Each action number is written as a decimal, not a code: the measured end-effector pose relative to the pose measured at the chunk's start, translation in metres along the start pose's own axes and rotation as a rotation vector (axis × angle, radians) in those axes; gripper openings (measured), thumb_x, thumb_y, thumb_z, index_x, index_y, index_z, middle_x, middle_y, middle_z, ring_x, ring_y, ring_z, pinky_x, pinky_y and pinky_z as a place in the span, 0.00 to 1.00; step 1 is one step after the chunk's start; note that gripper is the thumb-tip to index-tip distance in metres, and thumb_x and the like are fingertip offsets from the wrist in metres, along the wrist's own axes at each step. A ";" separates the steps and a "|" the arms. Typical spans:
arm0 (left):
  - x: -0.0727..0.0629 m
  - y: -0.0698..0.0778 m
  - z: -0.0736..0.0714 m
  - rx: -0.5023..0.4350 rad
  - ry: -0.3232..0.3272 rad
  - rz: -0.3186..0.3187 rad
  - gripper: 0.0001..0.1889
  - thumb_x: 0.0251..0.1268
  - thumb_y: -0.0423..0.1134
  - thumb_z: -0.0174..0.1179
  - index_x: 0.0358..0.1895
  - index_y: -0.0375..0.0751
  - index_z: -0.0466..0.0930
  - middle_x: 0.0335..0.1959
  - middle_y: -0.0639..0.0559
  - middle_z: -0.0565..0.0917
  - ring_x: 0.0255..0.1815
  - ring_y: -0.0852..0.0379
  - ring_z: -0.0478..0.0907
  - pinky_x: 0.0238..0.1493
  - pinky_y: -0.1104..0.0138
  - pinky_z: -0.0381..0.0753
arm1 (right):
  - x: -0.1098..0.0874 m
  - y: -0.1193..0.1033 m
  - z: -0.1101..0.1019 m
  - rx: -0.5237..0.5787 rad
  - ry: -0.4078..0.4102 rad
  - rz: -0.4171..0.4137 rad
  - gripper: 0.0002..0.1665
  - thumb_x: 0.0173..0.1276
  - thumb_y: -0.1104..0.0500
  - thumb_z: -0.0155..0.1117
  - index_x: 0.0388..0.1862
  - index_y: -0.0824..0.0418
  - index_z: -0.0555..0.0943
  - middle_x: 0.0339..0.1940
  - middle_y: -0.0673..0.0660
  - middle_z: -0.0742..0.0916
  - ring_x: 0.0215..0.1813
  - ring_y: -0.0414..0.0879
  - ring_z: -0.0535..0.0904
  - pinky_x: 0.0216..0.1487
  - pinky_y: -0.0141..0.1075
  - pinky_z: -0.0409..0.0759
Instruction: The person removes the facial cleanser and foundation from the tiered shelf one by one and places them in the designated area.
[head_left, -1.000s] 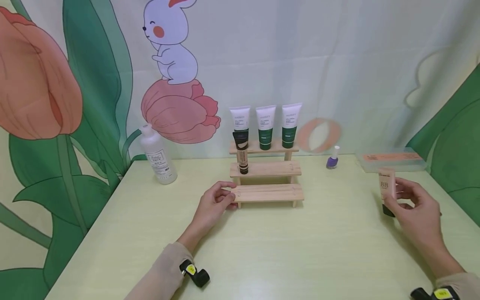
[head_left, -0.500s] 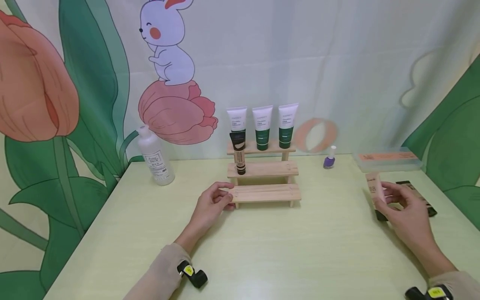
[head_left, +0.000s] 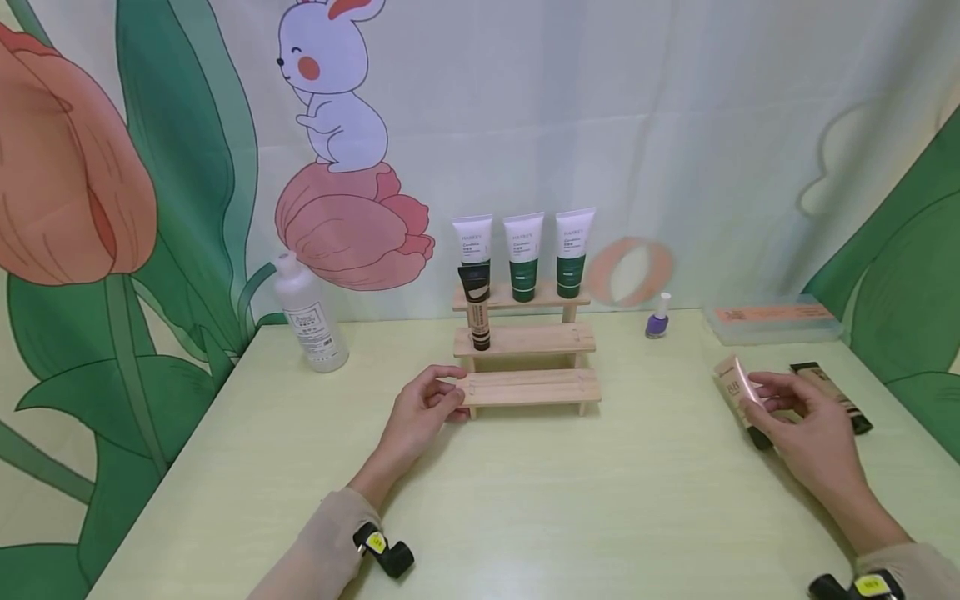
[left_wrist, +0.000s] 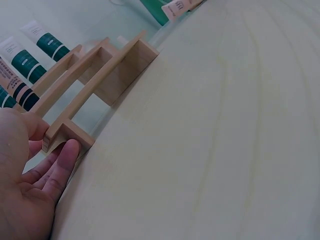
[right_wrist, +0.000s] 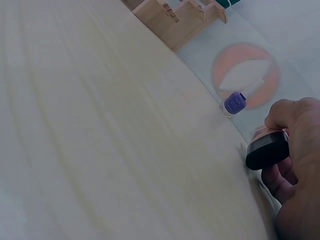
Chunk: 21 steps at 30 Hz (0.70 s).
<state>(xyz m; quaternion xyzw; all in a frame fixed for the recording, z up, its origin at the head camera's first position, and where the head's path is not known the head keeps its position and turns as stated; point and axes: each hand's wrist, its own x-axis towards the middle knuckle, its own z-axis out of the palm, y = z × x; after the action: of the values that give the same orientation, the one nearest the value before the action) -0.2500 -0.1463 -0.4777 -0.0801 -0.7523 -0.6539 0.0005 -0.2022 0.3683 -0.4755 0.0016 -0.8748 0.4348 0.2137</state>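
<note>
My left hand (head_left: 420,412) grips the left end of the lowest step of a small wooden three-step stand (head_left: 528,387), thumb and fingers about the board in the left wrist view. On the right, my right hand (head_left: 813,433) holds a pink BB cream tube (head_left: 738,393) with a black cap, tilted with the cap toward me. Behind that hand a second, black-and-beige tube (head_left: 832,396) lies on the table. Three white-and-green tubes (head_left: 523,257) stand on the top step. One black-and-beige tube (head_left: 477,312) stands at the left of the middle step.
A white bottle (head_left: 311,321) stands at the back left of the table. Purple nail polish (head_left: 657,319) stands right of the stand. A clear plastic box (head_left: 776,321) with an orange label lies at the back right. A printed curtain hangs behind.
My right hand has moved slightly left with the BB cream tube, which has gone from near upright to tilted. The tube lying behind it has come into sight. My left hand keeps its grip.
</note>
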 end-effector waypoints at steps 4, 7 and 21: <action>0.000 0.000 0.000 0.000 0.001 -0.001 0.14 0.84 0.30 0.63 0.66 0.40 0.84 0.46 0.39 0.88 0.43 0.49 0.92 0.48 0.63 0.96 | 0.000 0.002 0.000 -0.020 -0.006 0.004 0.24 0.77 0.57 0.78 0.65 0.67 0.86 0.47 0.46 0.84 0.45 0.29 0.79 0.42 0.13 0.79; 0.000 0.000 0.000 -0.002 0.000 0.000 0.14 0.84 0.30 0.63 0.66 0.41 0.84 0.47 0.39 0.88 0.43 0.48 0.92 0.48 0.63 0.96 | 0.000 0.003 0.001 -0.035 -0.005 0.009 0.23 0.76 0.56 0.79 0.63 0.67 0.87 0.45 0.45 0.85 0.43 0.28 0.79 0.41 0.13 0.79; 0.000 0.001 0.000 0.009 0.001 -0.005 0.14 0.84 0.30 0.63 0.66 0.40 0.84 0.47 0.38 0.88 0.43 0.48 0.92 0.48 0.63 0.96 | -0.004 0.004 0.000 -0.127 0.048 -0.045 0.24 0.77 0.56 0.77 0.67 0.63 0.85 0.56 0.58 0.83 0.49 0.31 0.74 0.43 0.18 0.71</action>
<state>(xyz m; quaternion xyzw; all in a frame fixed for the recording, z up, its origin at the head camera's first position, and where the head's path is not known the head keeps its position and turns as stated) -0.2495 -0.1461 -0.4769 -0.0780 -0.7553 -0.6507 -0.0004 -0.1997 0.3699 -0.4797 -0.0028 -0.8951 0.3733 0.2440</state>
